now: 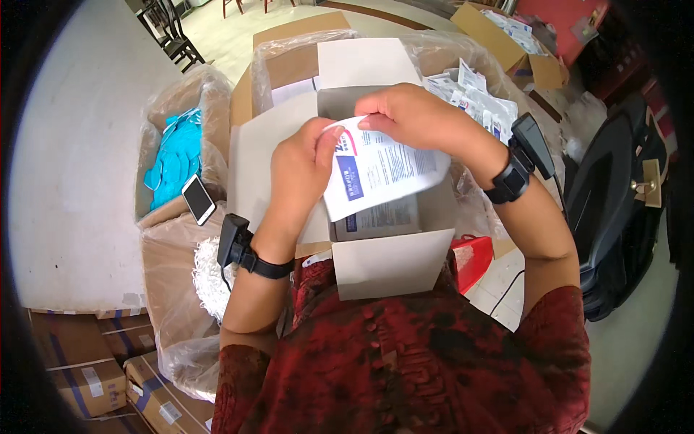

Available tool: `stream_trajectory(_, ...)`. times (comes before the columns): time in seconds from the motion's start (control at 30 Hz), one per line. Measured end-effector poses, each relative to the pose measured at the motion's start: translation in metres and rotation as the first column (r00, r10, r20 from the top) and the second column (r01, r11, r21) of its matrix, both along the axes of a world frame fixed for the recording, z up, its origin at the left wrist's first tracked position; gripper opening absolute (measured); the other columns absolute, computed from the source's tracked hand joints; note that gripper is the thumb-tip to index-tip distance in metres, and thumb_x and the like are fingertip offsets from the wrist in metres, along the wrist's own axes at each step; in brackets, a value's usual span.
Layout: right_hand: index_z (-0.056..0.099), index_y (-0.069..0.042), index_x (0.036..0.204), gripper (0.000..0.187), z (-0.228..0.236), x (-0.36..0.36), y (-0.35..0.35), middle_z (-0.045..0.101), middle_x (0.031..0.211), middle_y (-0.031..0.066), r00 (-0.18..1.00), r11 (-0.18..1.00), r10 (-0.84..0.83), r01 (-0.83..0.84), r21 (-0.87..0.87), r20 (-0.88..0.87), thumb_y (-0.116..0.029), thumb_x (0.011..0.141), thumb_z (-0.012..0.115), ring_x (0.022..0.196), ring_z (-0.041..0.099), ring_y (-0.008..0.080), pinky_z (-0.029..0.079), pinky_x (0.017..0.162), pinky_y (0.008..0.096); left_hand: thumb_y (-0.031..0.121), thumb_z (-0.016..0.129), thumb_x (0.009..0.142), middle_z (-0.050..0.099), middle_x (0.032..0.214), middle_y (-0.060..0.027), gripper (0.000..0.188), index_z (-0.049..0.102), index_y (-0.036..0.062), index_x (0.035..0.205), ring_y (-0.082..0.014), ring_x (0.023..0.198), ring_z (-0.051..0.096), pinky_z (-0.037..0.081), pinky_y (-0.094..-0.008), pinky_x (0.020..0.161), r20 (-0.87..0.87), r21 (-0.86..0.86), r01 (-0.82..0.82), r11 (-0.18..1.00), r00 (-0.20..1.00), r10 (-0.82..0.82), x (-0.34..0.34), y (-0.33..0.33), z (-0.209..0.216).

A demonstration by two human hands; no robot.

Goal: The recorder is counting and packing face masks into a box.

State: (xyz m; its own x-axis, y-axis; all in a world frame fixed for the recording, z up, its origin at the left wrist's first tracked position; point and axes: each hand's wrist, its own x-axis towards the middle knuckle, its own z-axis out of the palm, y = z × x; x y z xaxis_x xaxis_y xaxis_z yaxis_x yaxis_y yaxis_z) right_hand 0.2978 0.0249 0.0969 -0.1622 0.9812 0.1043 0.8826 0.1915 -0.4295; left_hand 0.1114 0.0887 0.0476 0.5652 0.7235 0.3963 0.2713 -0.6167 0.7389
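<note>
A flat white packet (pixel 394 170) with blue and red print is held up by its top edge. My left hand (pixel 300 163) pinches the packet's upper left corner between thumb and fingers. My right hand (pixel 416 116) grips the same edge a little further right, thumb on the printed face. Right below the packet stands an open white carton (pixel 383 264), its flaps spread outward. Inside the carton a similar printed packet (pixel 387 219) shows; the held packet and my hands hide the rest of the inside.
Turquoise gloves or cloth pieces (pixel 177 148) fill a lined box at left, with a phone (pixel 198 200) on its edge. White strands (pixel 211 278) lie nearer. More packets (pixel 473 98) are heaped behind right. A black chair (pixel 614 202) stands at right; sealed cartons (pixel 87 362) lie lower left.
</note>
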Motion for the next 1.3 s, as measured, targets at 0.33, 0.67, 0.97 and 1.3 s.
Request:
stream_trajectory(0.33,0.054,-0.009,0.072,0.013,0.0,-0.036,-0.045,0.055,0.07,0.0077,0.998,0.854,0.048,-0.057,0.518,0.031,-0.021,0.078,0.058,0.072,0.056,0.0295,0.045,0.06,0.0412,0.023,0.055,0.091,0.055,0.06,0.0,0.026,0.062,0.001,0.079,-0.0052,0.057,0.048,0.04,-0.0221,0.051,0.312,-0.347,0.145,0.927,0.95,-0.032,-0.001,-0.036,0.013)
stream_trajectory(0.67,0.058,-0.004,0.078,0.004,0.034,-0.057,-0.104,0.057,0.076,0.006,0.9,0.832,0.321,-0.118,0.543,-0.296,-0.005,0.078,0.061,0.068,0.054,0.0226,0.044,0.061,0.0286,0.03,0.053,0.09,0.051,0.053,-0.0128,0.032,0.058,0.0024,0.076,-0.023,0.049,0.053,0.04,-0.0356,0.049,0.095,-0.001,-0.267,0.964,0.959,0.266,-0.021,0.002,-0.005)
stream_trajectory(0.97,0.057,-0.001,0.083,0.006,0.021,-0.035,-0.065,0.056,0.074,0.012,0.997,0.782,-0.028,0.067,0.619,-0.072,-0.007,0.082,0.06,0.069,0.055,0.0288,0.044,0.061,0.035,0.003,0.065,0.074,0.059,0.092,-0.0089,0.033,0.059,0.0064,0.107,-0.0226,0.088,0.057,0.044,-0.0301,0.079,0.089,0.169,0.347,0.922,0.927,-0.365,-0.037,-0.034,0.041)
stream_trajectory(1.3,0.055,-0.012,0.081,0.015,0.046,-0.071,-0.024,0.05,0.072,0.0034,0.955,0.659,0.032,-0.242,0.712,0.295,-0.007,0.067,0.059,0.074,0.053,0.024,0.045,0.061,0.0344,0.006,0.06,0.084,0.063,0.098,-0.0063,0.026,0.058,-0.0029,0.108,-0.0101,0.088,0.057,0.044,-0.0236,0.08,0.549,-0.483,0.626,0.612,0.761,-0.346,-0.052,-0.019,0.053)
